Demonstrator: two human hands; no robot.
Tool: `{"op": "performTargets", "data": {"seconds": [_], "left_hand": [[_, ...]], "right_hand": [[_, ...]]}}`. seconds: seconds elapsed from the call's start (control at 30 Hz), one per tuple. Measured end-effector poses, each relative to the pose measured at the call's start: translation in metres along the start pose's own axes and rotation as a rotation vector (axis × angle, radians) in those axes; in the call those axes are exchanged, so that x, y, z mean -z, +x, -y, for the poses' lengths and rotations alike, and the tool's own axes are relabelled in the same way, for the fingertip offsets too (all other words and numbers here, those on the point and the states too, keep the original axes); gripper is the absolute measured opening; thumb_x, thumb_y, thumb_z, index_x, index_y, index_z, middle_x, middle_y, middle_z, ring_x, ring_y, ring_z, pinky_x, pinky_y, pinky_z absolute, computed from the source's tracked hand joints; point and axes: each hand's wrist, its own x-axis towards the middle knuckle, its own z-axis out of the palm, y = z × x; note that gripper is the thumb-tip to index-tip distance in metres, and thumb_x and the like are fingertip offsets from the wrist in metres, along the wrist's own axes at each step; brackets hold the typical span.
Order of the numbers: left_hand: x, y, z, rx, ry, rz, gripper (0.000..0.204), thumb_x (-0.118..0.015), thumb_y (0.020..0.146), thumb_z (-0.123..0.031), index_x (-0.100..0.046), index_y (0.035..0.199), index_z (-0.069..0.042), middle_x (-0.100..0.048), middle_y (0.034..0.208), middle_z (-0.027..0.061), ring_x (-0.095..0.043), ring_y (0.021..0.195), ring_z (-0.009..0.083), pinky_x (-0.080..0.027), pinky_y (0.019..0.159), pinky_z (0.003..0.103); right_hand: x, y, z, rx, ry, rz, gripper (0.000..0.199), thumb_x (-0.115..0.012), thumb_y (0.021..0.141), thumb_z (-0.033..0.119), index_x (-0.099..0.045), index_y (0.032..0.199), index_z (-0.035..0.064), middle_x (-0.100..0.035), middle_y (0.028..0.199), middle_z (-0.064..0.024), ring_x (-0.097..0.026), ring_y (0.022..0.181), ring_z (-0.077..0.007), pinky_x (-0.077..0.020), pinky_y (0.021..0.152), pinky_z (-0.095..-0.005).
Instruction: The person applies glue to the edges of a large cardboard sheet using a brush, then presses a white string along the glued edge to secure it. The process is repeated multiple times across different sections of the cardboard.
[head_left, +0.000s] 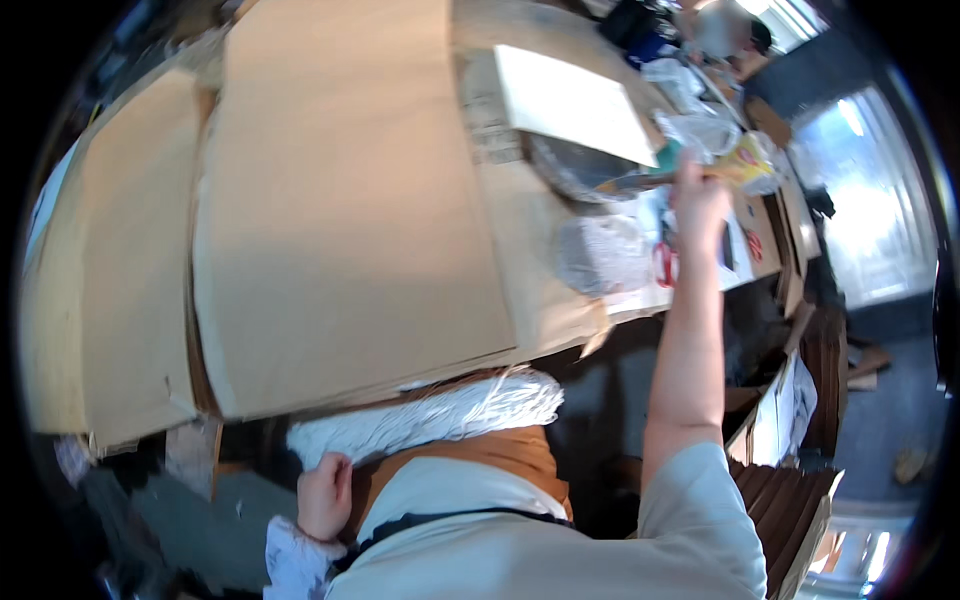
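My right hand (702, 208) reaches out to the far right of the table, its fingers closed round the brown handle of a brush (640, 182). The brush lies level above the rim of a dark, shallow bowl (575, 172), which a white sheet (570, 100) partly covers. My left hand (325, 497) is curled closed low at my waist, just below a bundle of white strings (430, 415) lying across my lap; whatever its fingers hold, if anything, is hidden. Large flat brown sheets (345, 200) of paper or card spread over the table in front of me.
Beside the bowl sits a greyish bundle in clear plastic (602, 255), with red-handled scissors (665, 265) near it. Plastic bags (700, 130) and a yellow packet (745, 160) lie farther back. Folded cardboard (790, 510) stands at my right. Another person (735, 40) is at the far right.
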Motion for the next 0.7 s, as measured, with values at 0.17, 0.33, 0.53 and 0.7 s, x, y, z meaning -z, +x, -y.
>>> {"op": "performTargets", "data": {"seconds": [0.17,0.33,0.53,0.7], "left_hand": [[0.034,0.0,0.004,-0.264,0.488,-0.224,0.033,-0.06,0.066,0.002,-0.062,0.098,-0.001,-0.053,0.073,0.0115,-0.054,0.069,0.0296,-0.044,0.06,0.04],[0.058,0.0,-0.009,-0.228,0.642,-0.363,0.016,-0.061,0.067,0.002,-0.061,0.083,0.001,-0.062,0.1,0.0133,-0.055,0.07,0.025,-0.046,0.059,0.034],[0.073,0.017,-0.001,-0.192,0.692,-0.287,0.009,-0.059,0.064,-0.002,-0.057,0.073,0.0,-0.057,0.123,0.0181,-0.055,0.079,0.0228,-0.047,0.061,0.032],[0.068,0.029,0.007,-0.196,0.714,-0.274,0.009,-0.06,0.062,-0.004,-0.057,0.07,0.0,-0.057,0.123,0.0206,-0.056,0.082,0.0228,-0.048,0.062,0.032]], "right_hand": [[0.029,-0.145,0.081,0.004,0.893,0.271,0.019,-0.064,0.087,0.016,-0.06,0.072,0.0054,-0.054,0.066,0.0013,-0.044,0.053,-0.0055,-0.0349,0.047,-0.0211],[0.002,-0.258,0.142,0.657,0.787,0.825,0.022,-0.075,0.076,0.01,-0.067,0.095,0.0006,-0.066,0.08,-0.0094,-0.06,0.062,-0.0175,-0.0472,0.056,-0.0273],[-0.033,-0.284,0.197,0.747,0.729,0.978,0.016,-0.071,0.078,0.008,-0.067,0.093,0.0032,-0.061,0.071,-0.0104,-0.06,0.064,-0.0248,-0.0471,0.056,-0.0301],[-0.028,-0.282,0.204,0.685,0.586,1.033,0.013,-0.071,0.078,0.008,-0.066,0.089,0.0032,-0.061,0.071,-0.0108,-0.059,0.062,-0.0253,-0.0466,0.055,-0.0309]]}}
